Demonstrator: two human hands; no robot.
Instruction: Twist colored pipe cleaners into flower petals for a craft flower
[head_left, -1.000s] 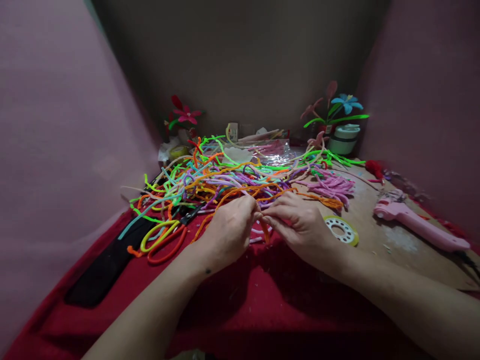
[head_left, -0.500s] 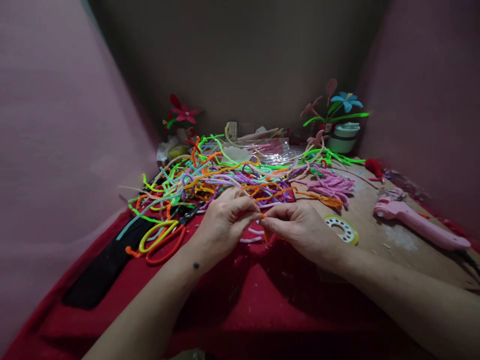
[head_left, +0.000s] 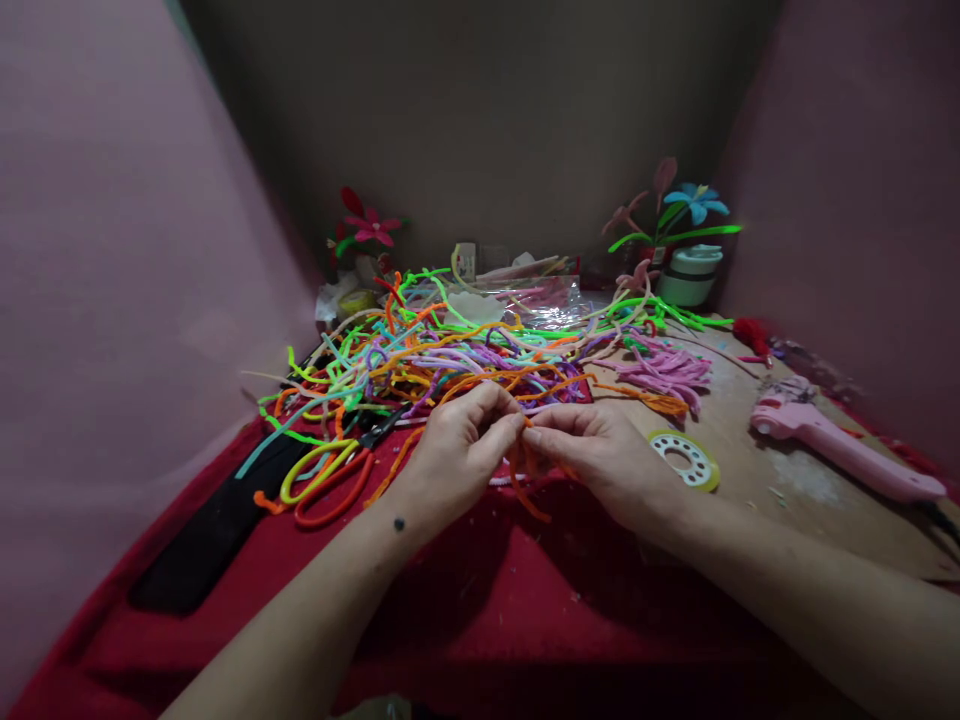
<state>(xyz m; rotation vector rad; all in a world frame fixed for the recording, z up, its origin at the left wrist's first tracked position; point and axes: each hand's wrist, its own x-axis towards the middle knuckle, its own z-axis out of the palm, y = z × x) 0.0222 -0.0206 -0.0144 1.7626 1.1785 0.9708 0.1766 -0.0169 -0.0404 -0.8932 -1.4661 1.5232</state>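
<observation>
My left hand (head_left: 474,435) and my right hand (head_left: 589,450) meet over the red cloth, fingertips pinched close together. Between them they grip an orange pipe cleaner (head_left: 531,500), whose end hangs down below the fingers. Part of it is hidden behind the fingers, so its full shape does not show. Just beyond the hands lies a tangled heap of pipe cleaners (head_left: 450,350) in many colours. To the left of my left hand rest scissors (head_left: 334,490) with one yellow and one red handle loop. A yellow-rimmed tape roll (head_left: 684,460) lies right of my right hand.
A pink glue gun (head_left: 844,445) lies on the brown board (head_left: 750,470) at the right. A black flat strip (head_left: 199,540) rests on the red cloth (head_left: 480,610) at left. Pipe-cleaner flowers (head_left: 694,205) and a pale green pot (head_left: 688,275) stand behind.
The fingers have shifted slightly on the orange pipe cleaner. A longer orange end now hangs below them, and another orange length shows left of my left hand.
</observation>
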